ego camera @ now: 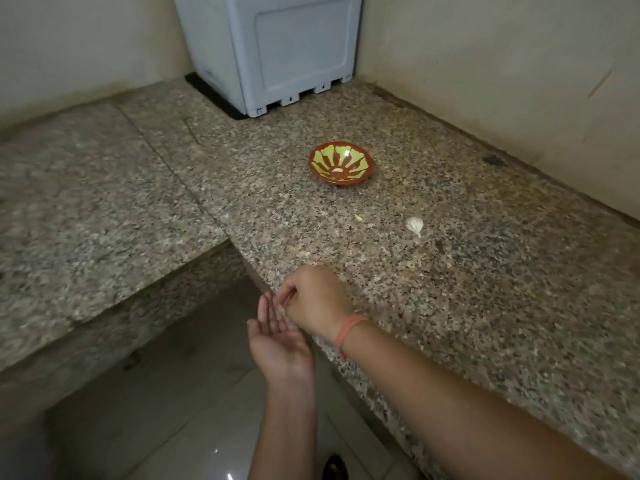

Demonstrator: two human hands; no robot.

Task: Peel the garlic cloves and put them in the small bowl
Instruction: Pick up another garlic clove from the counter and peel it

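Left hand (278,336) fingers (267,308) apart | right hand (317,296) fingers (290,292) curled, grip unclear | bowl (367,160): one clove (337,170)

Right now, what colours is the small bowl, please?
The bowl is red-brown with yellow-green rays; head view.

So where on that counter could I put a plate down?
The left counter slab is bare, as is the stretch between grey box and small bowl. Nearer, a garlic clove and a scrap lie about; the left hand and right hand crowd the front edge.
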